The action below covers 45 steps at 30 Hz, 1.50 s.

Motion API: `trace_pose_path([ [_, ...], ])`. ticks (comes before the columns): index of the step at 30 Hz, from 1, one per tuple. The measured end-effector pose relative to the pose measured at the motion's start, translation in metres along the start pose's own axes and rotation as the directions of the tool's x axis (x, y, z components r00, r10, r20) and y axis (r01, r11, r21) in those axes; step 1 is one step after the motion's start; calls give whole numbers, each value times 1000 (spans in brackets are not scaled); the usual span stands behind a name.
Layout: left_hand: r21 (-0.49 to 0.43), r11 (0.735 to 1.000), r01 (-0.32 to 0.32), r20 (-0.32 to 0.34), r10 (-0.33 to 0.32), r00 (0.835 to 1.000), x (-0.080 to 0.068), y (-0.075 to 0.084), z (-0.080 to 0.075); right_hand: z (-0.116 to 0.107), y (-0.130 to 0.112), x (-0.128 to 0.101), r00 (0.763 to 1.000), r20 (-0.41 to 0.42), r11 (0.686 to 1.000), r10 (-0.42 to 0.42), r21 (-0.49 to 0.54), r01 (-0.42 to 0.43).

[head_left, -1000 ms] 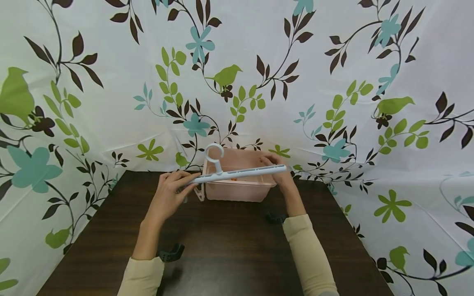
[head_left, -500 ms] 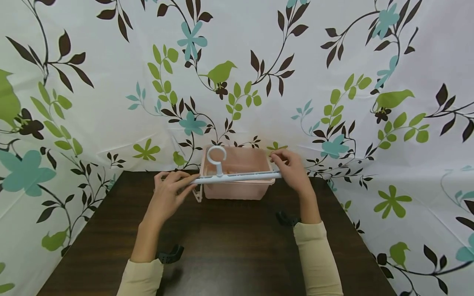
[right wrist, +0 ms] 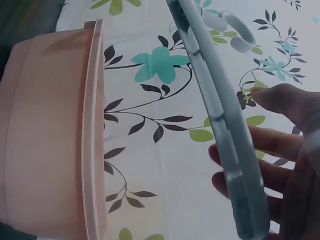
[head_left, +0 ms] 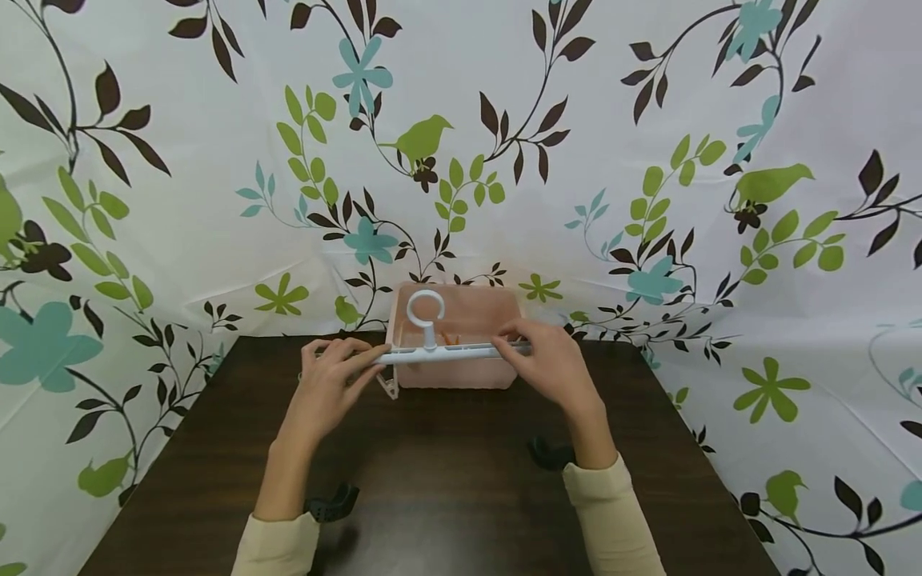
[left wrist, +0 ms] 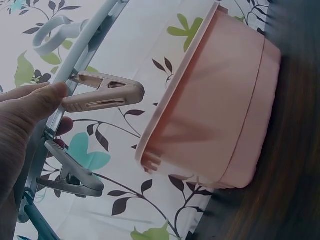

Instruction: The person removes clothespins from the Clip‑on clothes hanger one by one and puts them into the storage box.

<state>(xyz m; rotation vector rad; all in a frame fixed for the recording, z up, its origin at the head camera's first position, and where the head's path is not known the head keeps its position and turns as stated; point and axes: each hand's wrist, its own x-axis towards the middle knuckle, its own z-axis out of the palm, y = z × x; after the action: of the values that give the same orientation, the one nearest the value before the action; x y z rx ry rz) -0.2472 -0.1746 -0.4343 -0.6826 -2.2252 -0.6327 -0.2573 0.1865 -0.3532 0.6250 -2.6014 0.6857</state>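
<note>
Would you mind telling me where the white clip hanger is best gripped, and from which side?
Grip the hanger at the two bare ends of its long bar, from the near side, as the left hand and right hand do. The ring sticks up near the middle, and clips hang below near the left end.

Dark table (head_left: 446, 496), floral curtain (head_left: 648, 96).

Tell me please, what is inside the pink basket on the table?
In the head view, a few small orange pieces show inside the pink basket. The white hanger bar, held by both hands, and the basket's front wall cover the rest.
</note>
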Motion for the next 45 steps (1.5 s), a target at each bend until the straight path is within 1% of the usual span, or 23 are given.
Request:
trace_pose_path([
  [2,-2,1000,-6,8,6,1000,2,2,-1,1,-3,-3,999,-42,997,-3,-76,-1],
  [5,0,1000,-21,11,21,1000,8,5,-1,1,-4,-8,998,-57,992,-4,-123,-3],
  [9,18,998,-56,10,56,998,17,8,0,3,-4,-16,1000,-28,992,11,-122,-15],
  [13,46,994,-95,14,95,995,24,11,2,12,-2,-28,999,1,993,39,-108,-38],
  [19,86,987,-137,31,135,990,27,15,5,27,3,-40,999,17,995,50,-92,-49],
  [25,92,985,-144,37,141,989,28,20,7,34,7,-46,995,40,992,87,-90,-83],
  [28,94,986,-135,32,133,991,29,22,7,34,10,-48,995,38,993,94,-75,-91],
  [31,99,989,-111,17,110,994,28,24,8,31,13,-49,996,23,994,81,-71,-79],
  [34,93,993,-71,-4,72,997,26,26,8,26,16,-50,997,14,994,76,-79,-74],
  [37,76,997,-25,-39,28,999,25,26,8,21,20,-51,995,6,992,96,-77,-95],
  [42,-19,999,39,-115,-41,992,24,25,9,11,28,-54,988,-7,987,151,-44,-151],
  [45,-119,990,75,-180,-96,979,24,24,12,8,31,-56,985,-10,985,174,-22,-174],
])
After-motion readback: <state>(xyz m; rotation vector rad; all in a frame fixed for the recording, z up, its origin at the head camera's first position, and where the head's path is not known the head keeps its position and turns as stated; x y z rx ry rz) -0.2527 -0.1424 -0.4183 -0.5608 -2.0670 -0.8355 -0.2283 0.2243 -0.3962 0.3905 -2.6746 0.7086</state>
